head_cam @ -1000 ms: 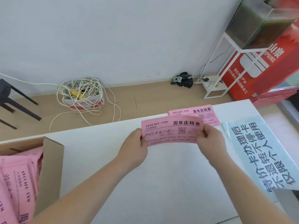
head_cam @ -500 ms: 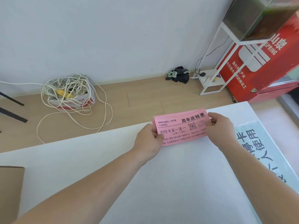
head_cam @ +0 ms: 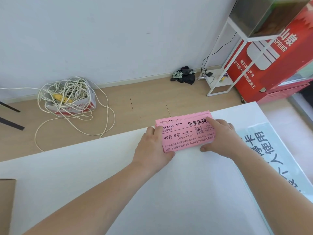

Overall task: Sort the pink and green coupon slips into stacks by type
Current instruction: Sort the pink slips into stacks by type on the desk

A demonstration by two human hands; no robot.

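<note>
A stack of pink rectangular paper coupon slips point(head_cam: 184, 135), printed in black, is seen just right of the frame's centre, at the far edge of the flat white table point(head_cam: 110, 184). It is clasped at both ends. The left end is covered by the left hand point(head_cam: 152, 146), whose fingers are curled over the paper with the thumb set against the near edge. The right end is held by the right hand point(head_cam: 221, 138), with the forefinger laid on the far corner and the thumb pressed to the near edge. The top slip is set slightly off those beneath, a sliver of which is shown along the far side.

The step in hand is judged to be the laying of a pink slip on its pile and the squaring of that pile. No green slip can be made out anywhere, so the sort is taken to be unfinished.

A pale blue printed sheet point(head_cam: 264, 150) is spread at the right of the frame, and a corner of a brown cardboard box point(head_cam: 6, 206) is cut off at the lower left, its contents hidden.

For the next move, the edges need to be nudged flush and the fingers lifted away without the light top slip being dragged. A fresh slip would then be fetched, probably from the box.
</note>
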